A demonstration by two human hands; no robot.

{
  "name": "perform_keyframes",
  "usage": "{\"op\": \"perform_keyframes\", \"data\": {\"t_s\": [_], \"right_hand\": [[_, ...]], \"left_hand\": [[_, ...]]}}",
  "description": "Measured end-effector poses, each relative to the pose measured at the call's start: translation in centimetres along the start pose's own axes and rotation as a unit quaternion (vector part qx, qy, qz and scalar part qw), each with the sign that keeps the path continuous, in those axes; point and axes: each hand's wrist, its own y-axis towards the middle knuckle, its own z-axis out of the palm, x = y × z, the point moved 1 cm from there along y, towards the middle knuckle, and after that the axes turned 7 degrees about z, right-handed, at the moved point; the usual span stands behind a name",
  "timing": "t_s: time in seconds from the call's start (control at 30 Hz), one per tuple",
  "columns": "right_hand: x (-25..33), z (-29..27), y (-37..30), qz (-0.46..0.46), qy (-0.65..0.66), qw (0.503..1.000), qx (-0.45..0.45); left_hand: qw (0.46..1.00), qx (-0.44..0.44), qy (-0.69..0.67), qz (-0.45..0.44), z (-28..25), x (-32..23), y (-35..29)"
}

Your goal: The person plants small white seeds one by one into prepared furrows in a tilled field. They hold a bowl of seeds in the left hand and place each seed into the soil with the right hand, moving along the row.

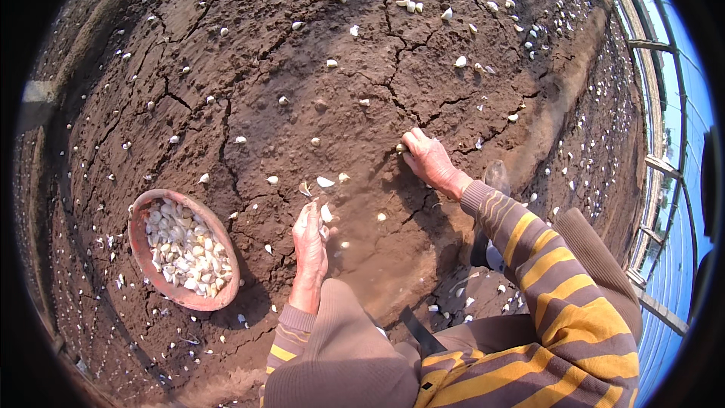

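Bright warm daylight, coming from the left: the bowl point(183, 249) and the person throw hard shadows to the right onto the soil point(249, 68). No glare. Centre sharp; heavy fisheye bend at the rim, black vignette in the corners, far-right frame point(655, 159) slightly soft.

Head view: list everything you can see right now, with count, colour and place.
Garlic cloves: many, white, scattered in rows over the soil.
Basin: one, reddish-brown, lower left, full of white cloves.
Soil bed: one, dark brown, cracked, fills the view.
Greenhouse frame: pale bars, right edge.
Shoe: one, dark, beside the right forearm.
Left hand: holds cloves, centre.
Right hand: fingers press a clove into the soil.
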Motion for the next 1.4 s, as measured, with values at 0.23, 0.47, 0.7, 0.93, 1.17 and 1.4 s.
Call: {"op": "perform_keyframes", "data": {"t_s": [0.23,0.47,0.7,0.93,1.17,1.4], "right_hand": [[0.0,0.6,1.2,-0.046,-0.181,0.981,0.061],[7.2,-3.4,-1.3,-0.076,0.148,0.969,0.182],[9.3,-2.9,-4.1,-0.006,0.219,0.937,0.272],[2.9,-2.5,-5.1,-0.036,0.07,0.975,0.206],[-1.9,-0.9,-6.6,-0.113,-0.18,0.971,0.11],[-2.8,-1.4,-6.7,-0.103,-0.21,0.963,0.136]], "left_hand": [[0.999,0.033,0.028,-0.011,1.0,0.6,0.3],[0.978,0.125,0.167,-0.032,2.8,2.6,0.1],[0.952,0.208,0.205,-0.096,5.2,3.6,-1.4],[0.942,0.218,0.239,-0.092,7.4,3.8,-2.4],[0.945,0.226,0.221,-0.089,6.1,3.5,-1.2],[0.963,0.18,0.163,-0.114,4.5,3.2,-0.8]]}}
